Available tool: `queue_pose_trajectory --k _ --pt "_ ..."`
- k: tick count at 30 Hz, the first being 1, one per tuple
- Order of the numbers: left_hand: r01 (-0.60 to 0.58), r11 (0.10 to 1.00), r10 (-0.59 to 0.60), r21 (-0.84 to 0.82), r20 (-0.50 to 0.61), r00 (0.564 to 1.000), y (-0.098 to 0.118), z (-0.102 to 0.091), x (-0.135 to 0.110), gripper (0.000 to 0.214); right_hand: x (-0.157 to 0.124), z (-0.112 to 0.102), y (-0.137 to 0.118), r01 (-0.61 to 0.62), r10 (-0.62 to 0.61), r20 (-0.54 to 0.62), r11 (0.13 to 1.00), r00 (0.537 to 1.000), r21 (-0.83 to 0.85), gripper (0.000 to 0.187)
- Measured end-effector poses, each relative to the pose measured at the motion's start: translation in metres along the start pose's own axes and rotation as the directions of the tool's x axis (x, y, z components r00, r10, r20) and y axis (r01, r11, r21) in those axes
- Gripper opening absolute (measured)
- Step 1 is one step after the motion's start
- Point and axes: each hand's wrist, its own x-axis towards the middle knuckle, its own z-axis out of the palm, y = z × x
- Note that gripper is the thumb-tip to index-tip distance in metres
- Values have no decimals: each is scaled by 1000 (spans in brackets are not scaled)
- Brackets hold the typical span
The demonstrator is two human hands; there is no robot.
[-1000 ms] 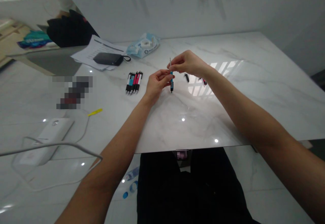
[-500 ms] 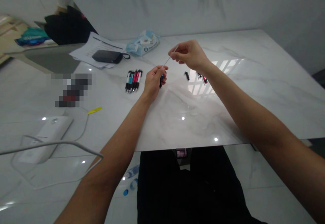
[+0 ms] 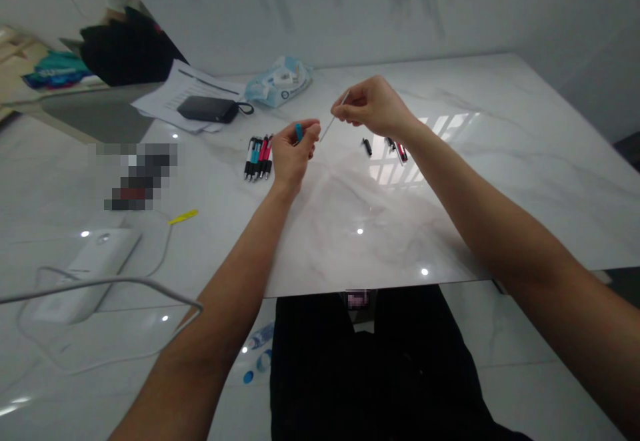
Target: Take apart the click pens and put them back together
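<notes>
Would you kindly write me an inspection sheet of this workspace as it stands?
Surface: glossy white marble table, with window glare near the middle.
Job's things: blue pen barrel and a thin refill, held apart; row of pens beside the left wrist; loose pen parts under the right wrist.
Clutter: black pouch on papers; tissue pack; yellow strip.
Grippers: left hand fingers shut on the blue pen barrel; right hand fingers pinch the refill.
Cables: white cable looping past a white box, left.
Surroundings: white wall behind; black bag far left.
</notes>
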Motion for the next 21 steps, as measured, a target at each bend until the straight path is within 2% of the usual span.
queue_pose_trajectory --k 4,6,14,21 --pt "-33 997 25 64 111 993 -1 5 -8 25 -1 9 3 23 -23 8 999 1000 24 29" --pt "-37 997 27 71 131 991 -2 6 -9 24 -1 13 2 2 -2 5 999 1000 38 30" --pt "22 1000 -23 17 108 994 6 8 -11 20 -10 20 -8 -25 20 42 990 999 142 25" --pt "-29 998 27 -48 -43 999 3 -3 6 28 -12 23 -8 -18 12 84 998 996 68 30"
